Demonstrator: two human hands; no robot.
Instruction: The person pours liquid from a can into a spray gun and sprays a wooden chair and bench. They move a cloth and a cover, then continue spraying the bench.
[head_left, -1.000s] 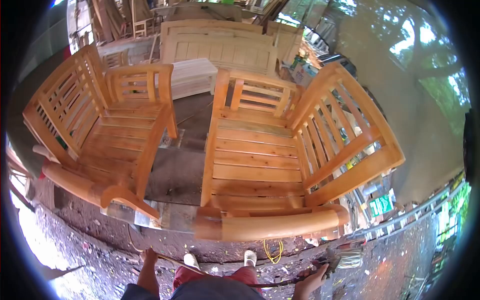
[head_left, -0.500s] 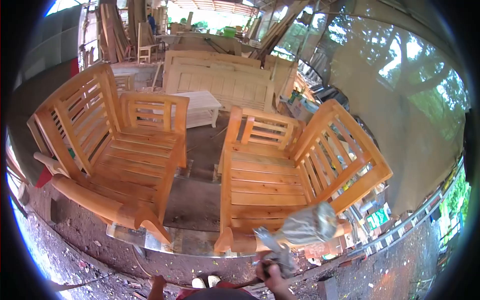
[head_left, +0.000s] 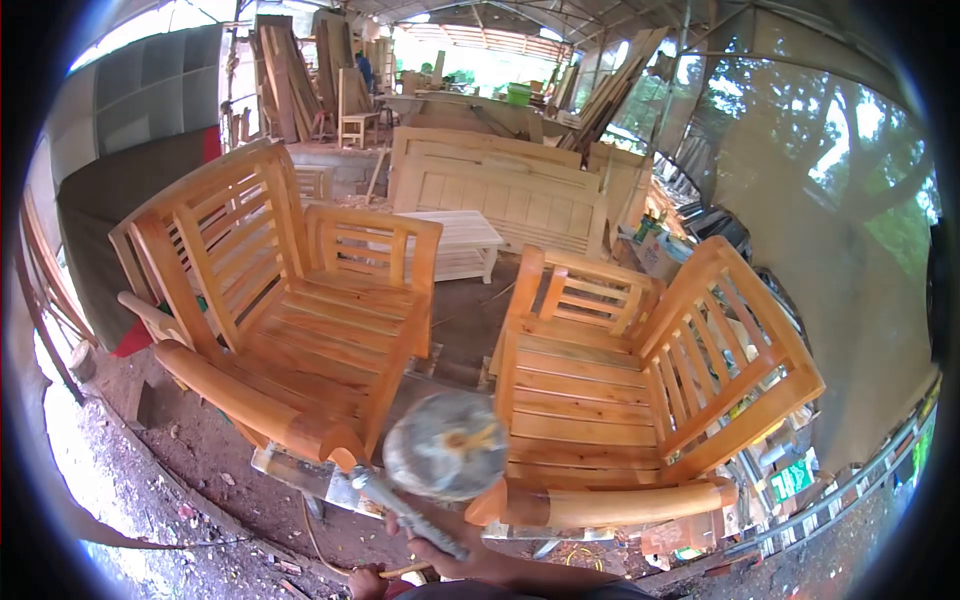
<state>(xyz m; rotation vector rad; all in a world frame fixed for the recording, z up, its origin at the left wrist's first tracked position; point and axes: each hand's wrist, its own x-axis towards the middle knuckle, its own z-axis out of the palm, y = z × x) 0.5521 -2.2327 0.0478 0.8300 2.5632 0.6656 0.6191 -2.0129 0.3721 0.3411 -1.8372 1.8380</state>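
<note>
My right hand (head_left: 428, 550) is wrapped around a grey, stained spray gun (head_left: 385, 495). Its large round paint cup (head_left: 445, 450), smeared with grey and ochre, hangs in front of the gap between two armchairs. The nozzle end is close to the front arm of the left wooden armchair (head_left: 240, 395). Low in the view, my left hand (head_left: 367, 582) is closed around a thin tan hose (head_left: 325, 560). On the right stands a matching slatted wooden armchair (head_left: 590, 390), its front arm just beside the cup. Both chairs have a glossy orange-brown finish.
Behind the chairs are a pale, unfinished low table (head_left: 450, 235) and large wooden panels (head_left: 500, 185). Planks (head_left: 285, 80) lean at the back left. A brown sheet (head_left: 800, 230) hangs along the right, with clutter below it. A person (head_left: 364, 70) is far back.
The spray gun and my right hand have swung left, from the right armchair's front arm to near the left armchair's. The view has turned left, so the chairs sit further right.
</note>
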